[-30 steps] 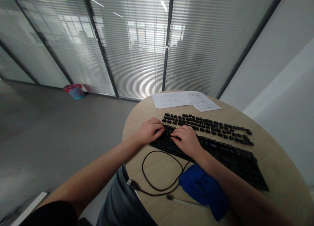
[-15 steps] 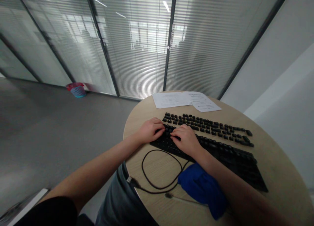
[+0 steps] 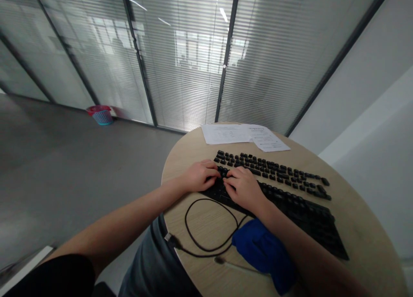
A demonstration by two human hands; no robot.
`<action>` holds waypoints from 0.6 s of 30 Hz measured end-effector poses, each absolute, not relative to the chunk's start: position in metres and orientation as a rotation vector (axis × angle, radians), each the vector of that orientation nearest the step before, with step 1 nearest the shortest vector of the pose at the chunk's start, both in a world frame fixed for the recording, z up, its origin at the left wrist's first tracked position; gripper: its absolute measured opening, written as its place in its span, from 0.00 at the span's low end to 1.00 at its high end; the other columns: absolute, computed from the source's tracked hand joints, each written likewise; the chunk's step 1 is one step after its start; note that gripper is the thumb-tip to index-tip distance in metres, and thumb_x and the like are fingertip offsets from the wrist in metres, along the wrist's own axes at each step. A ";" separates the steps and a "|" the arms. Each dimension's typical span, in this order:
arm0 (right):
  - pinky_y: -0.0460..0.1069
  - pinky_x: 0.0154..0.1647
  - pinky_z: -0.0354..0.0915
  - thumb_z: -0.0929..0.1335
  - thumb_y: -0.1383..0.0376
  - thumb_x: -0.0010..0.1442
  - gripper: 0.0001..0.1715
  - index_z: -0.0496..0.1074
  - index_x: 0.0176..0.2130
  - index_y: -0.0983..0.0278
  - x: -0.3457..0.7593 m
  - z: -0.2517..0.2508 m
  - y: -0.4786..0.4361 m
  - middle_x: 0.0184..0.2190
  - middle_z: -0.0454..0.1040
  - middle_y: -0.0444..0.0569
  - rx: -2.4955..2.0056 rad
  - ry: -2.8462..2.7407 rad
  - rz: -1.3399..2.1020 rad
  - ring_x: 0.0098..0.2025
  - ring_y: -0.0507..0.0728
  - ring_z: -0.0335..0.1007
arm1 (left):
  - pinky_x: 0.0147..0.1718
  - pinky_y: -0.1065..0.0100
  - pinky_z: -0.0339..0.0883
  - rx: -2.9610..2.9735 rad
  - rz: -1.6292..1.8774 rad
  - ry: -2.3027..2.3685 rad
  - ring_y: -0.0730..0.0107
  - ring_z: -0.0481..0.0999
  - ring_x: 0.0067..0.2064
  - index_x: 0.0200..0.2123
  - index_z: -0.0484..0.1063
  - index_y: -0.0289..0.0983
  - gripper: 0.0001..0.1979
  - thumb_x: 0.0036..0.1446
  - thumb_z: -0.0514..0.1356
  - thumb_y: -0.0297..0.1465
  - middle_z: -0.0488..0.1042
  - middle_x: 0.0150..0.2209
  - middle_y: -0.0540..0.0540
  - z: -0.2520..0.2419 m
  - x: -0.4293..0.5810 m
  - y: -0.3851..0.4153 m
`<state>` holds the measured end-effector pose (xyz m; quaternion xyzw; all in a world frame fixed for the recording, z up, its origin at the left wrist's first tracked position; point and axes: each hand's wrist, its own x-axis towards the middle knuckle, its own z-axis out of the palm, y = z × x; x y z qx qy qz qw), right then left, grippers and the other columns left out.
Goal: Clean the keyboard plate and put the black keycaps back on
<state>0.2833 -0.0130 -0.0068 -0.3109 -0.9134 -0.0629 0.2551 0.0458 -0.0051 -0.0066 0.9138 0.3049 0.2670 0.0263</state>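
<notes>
Cable loop [image 3: 211,226] and blue cloth [image 3: 263,254] crowd the keyboard's [image 3: 290,202] near side.

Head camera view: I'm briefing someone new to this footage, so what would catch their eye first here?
Both hands meet at the left end of a black keyboard on a round wooden table: left hand, right hand. Loose black keycaps lie in rows just beyond it. Nearer the person sit a blue cloth and a looped black cable; white papers lie at the far edge.
</notes>
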 end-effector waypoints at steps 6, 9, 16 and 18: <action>0.56 0.43 0.62 0.69 0.65 0.66 0.10 0.82 0.37 0.61 0.281 -0.002 -0.015 0.40 0.79 0.51 -0.878 -2.531 -0.197 0.45 0.60 0.68 | 0.47 0.63 0.70 2.818 0.831 0.931 0.62 0.76 0.45 0.45 0.80 0.39 0.16 0.57 0.56 0.24 0.76 0.42 0.43 -0.008 0.044 -0.005; 0.56 0.44 0.64 0.69 0.65 0.66 0.10 0.82 0.36 0.60 0.282 -0.003 -0.016 0.43 0.79 0.51 -0.906 -2.527 -0.183 0.47 0.61 0.68 | 0.47 0.63 0.70 2.816 0.837 0.915 0.61 0.75 0.44 0.45 0.80 0.38 0.17 0.56 0.56 0.24 0.76 0.43 0.43 -0.007 0.044 -0.006; 0.60 0.53 0.66 0.69 0.64 0.65 0.11 0.83 0.41 0.58 0.289 -0.001 -0.016 0.52 0.77 0.53 -0.882 -2.504 -0.151 0.52 0.63 0.69 | 0.48 0.60 0.70 2.860 0.839 0.873 0.60 0.75 0.44 0.45 0.81 0.39 0.15 0.57 0.58 0.27 0.76 0.42 0.42 -0.005 0.046 -0.008; 0.60 0.55 0.66 0.68 0.64 0.66 0.13 0.82 0.45 0.59 0.298 0.005 -0.007 0.51 0.78 0.54 -0.886 -2.439 -0.147 0.53 0.63 0.70 | 0.52 0.57 0.68 2.889 0.837 0.826 0.58 0.75 0.47 0.47 0.81 0.41 0.14 0.59 0.60 0.30 0.76 0.46 0.41 -0.005 0.046 -0.008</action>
